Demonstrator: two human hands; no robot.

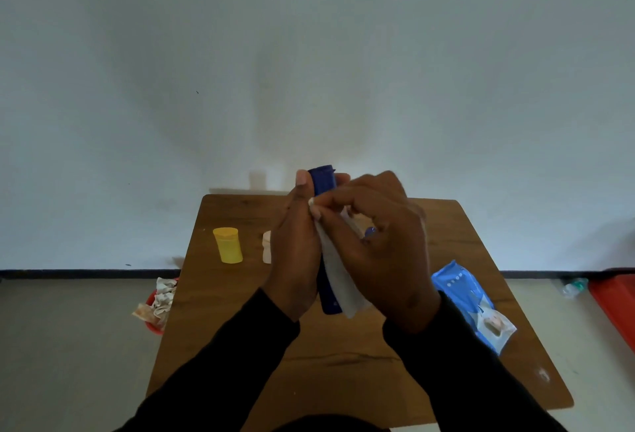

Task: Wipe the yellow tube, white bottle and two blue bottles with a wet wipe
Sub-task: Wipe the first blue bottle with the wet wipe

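A wooden table [240, 345] stands against a pale wall. Above its middle, the left hand [295, 260] grips a blue bottle [324, 184]; the right hand [388, 242] pinches a wipe [340, 280] against it. The yellow tube [227, 245] stands near the far left corner.

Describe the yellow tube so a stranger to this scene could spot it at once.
Start at the brown wooden table set against the pale wall. On its far left part, left of the person's left hand, stands the yellow tube, upright on its flat cap. It is the only yellow thing there; the item just to its right is pale and half hidden behind the hand.
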